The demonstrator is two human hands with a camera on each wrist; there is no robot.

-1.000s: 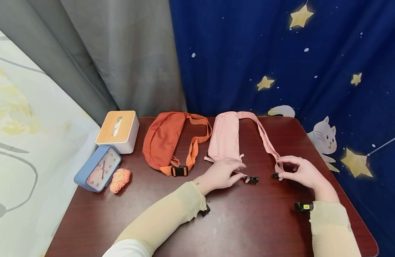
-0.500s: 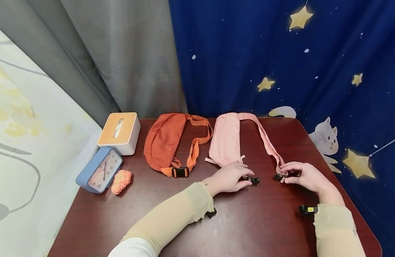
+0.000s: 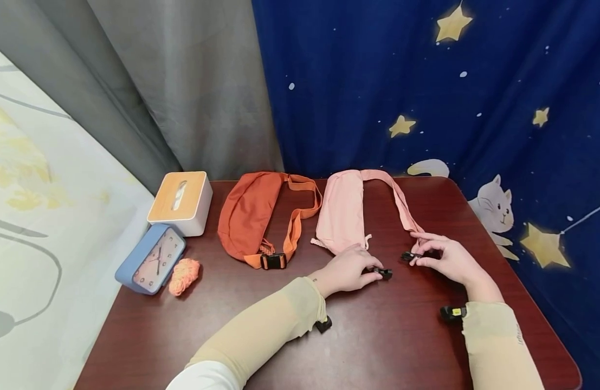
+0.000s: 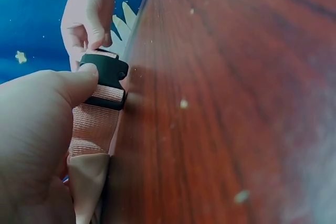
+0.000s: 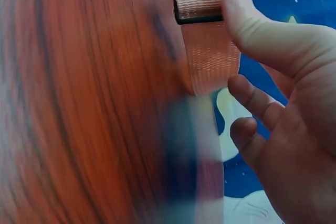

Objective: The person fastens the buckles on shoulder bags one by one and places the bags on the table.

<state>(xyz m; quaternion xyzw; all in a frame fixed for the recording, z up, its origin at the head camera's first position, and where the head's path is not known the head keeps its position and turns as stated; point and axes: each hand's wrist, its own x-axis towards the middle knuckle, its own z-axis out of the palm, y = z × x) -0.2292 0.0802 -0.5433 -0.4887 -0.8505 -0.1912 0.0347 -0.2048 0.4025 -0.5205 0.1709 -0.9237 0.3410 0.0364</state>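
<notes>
A pink waist bag point(image 3: 341, 211) lies on the table, its strap point(image 3: 402, 203) running out to the right. My left hand point(image 3: 348, 269) holds the black socket half of the bag's buckle point(image 3: 385, 273); in the left wrist view the thumb presses on this buckle half point(image 4: 107, 71), above ribbed pink webbing point(image 4: 94, 124). Across a short gap, my right hand point(image 3: 446, 261) pinches the prong half of the buckle point(image 3: 409, 256) at the strap's end. The right wrist view shows its thumb at the edge of the prong half point(image 5: 179, 11), prongs pointing away.
An orange waist bag point(image 3: 248, 216) with its buckle fastened point(image 3: 273, 261) lies to the left. Farther left are a tissue box point(image 3: 180, 197), a blue clock point(image 3: 150, 260) and a ball of orange yarn point(image 3: 184, 276). Curtains hang behind the table point(image 3: 368, 336).
My left hand has shifted right onto the socket half and now grips it. My right hand first lowered slightly, then brought the prong half leftward and a little away from me, narrowing the gap.
</notes>
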